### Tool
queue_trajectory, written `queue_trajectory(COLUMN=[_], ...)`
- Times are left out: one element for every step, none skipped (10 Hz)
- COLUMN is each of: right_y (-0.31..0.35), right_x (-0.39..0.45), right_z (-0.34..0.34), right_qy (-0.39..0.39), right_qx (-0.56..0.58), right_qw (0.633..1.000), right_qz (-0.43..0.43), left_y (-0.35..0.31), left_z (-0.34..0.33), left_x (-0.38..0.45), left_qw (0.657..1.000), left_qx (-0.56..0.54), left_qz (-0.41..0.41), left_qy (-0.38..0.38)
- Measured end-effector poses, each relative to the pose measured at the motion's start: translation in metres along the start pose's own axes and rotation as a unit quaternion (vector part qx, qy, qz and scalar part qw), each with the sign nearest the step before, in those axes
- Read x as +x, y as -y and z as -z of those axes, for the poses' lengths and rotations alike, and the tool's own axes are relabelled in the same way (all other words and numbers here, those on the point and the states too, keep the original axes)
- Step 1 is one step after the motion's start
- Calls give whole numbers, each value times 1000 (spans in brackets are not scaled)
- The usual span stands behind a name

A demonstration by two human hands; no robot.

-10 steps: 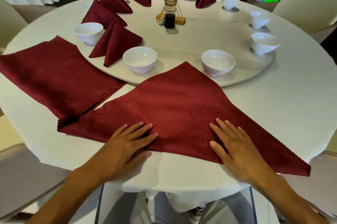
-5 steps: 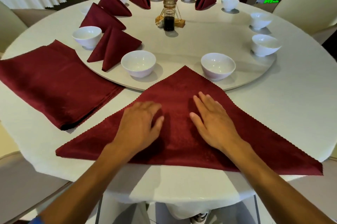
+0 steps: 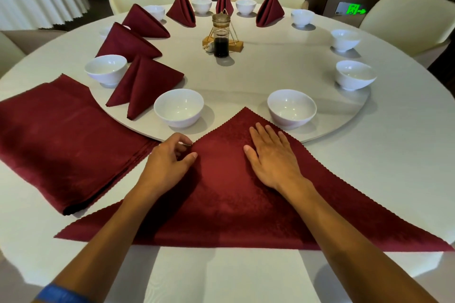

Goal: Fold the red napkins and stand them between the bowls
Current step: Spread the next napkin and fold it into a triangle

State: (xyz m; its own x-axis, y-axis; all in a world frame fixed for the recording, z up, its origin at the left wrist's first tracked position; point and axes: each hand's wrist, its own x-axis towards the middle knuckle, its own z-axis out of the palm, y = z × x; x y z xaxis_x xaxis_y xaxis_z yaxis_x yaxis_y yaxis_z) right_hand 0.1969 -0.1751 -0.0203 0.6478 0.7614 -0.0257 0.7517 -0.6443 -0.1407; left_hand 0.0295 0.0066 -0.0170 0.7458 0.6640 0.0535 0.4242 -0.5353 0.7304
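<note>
A red napkin (image 3: 221, 204) folded into a large triangle lies flat at the table's near edge. Its tip points between two white bowls (image 3: 179, 107) (image 3: 291, 108) on the turntable. My left hand (image 3: 170, 162) sits at the triangle's upper left edge, fingers curled and thumb on the cloth, pinching that edge. My right hand (image 3: 270, 155) presses flat on the cloth near the tip, fingers straight. Several folded napkins, the nearest a tent shape (image 3: 145, 83), stand between bowls on the left and far side.
A stack of flat red napkins (image 3: 61, 142) lies at the left. The round turntable (image 3: 344, 127) carries more white bowls (image 3: 355, 74) along its right rim and a sauce bottle (image 3: 221, 36) at its centre. Cream chairs (image 3: 406, 19) ring the table.
Both hands slid up the triangle from its base toward its tip. The left hand moved onto the left edge and curled its fingers there; the right stays flat.
</note>
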Motion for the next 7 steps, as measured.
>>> queue_trajectory(right_y=[-1, -1, -3, -6, -7, -7, -9], right_x=[3, 9, 12, 13, 15, 16, 17], right_z=[0, 1, 2, 2, 2, 1, 0], right_qy=[-4, 1, 4, 1, -3, -5, -7], right_qx=[6, 18, 20, 27, 29, 27, 30], right_qw=[1000, 1000, 1000, 999, 999, 999, 999], right_qz=[1, 8, 14, 21, 22, 23, 24], left_y=[8, 9, 8, 9, 8, 7, 5], left_z=[2, 2, -1, -5, -6, -7, -8], left_x=[0, 1, 2, 3, 3, 3, 3], left_qw=[999, 998, 998, 997, 996, 996, 995], left_qx=[-34, -44, -42, -52, -56, -57, -65], left_qz=[-23, -31, -30, -26, -24, -25, -20], left_qy=[-10, -27, -42, -56, -61, -68, -79])
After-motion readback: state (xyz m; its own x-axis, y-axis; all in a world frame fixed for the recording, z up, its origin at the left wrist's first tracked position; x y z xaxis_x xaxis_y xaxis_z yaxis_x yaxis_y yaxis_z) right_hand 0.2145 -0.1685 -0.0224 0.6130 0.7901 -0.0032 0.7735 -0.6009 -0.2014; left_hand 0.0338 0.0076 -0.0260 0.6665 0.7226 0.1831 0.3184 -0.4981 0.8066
